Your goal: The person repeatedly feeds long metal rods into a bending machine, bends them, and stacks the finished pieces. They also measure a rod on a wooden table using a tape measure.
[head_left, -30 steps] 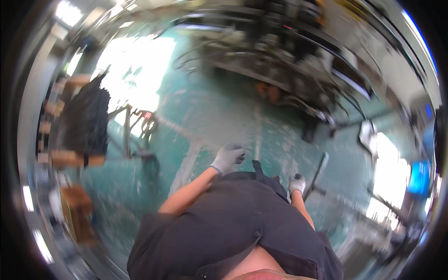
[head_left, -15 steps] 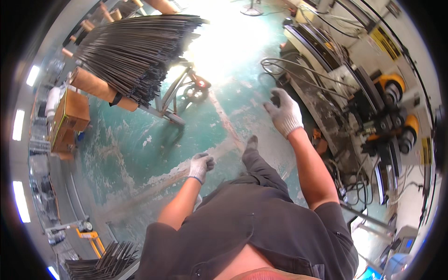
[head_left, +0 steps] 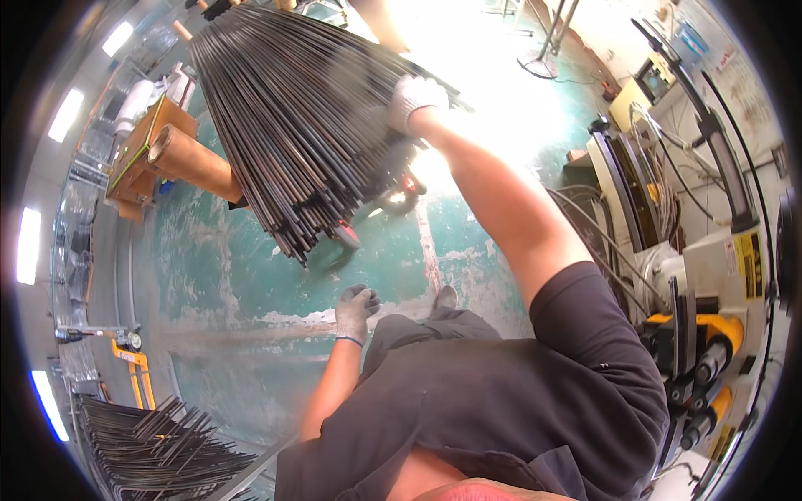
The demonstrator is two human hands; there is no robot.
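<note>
A large bundle of long dark rods (head_left: 292,125) lies fanned out at the upper left, with its ends toward me. My right hand (head_left: 415,102), in a pale knit work glove, reaches out to the right side of this bundle. It overlaps the rods there, but glare and blur hide whether its fingers grip any. Low over the floor, in front of my body, my left hand (head_left: 357,311) hangs in a matching glove. Its fingers are curled in, and nothing shows in them. The rod ends are the nearest things beyond it.
A brown cardboard tube (head_left: 192,163) juts out beside the bundle, near a cardboard box (head_left: 150,150). More dark rods (head_left: 159,442) are heaped at the lower left by a yellow-handled cart (head_left: 134,367). Machinery with yellow-and-black parts (head_left: 714,346) and cables stands on the right.
My right hand has swung forward and left, from above the floor near the machine to the rod bundle. The view has turned, bringing the bundle closer. My left hand stays low and curled.
</note>
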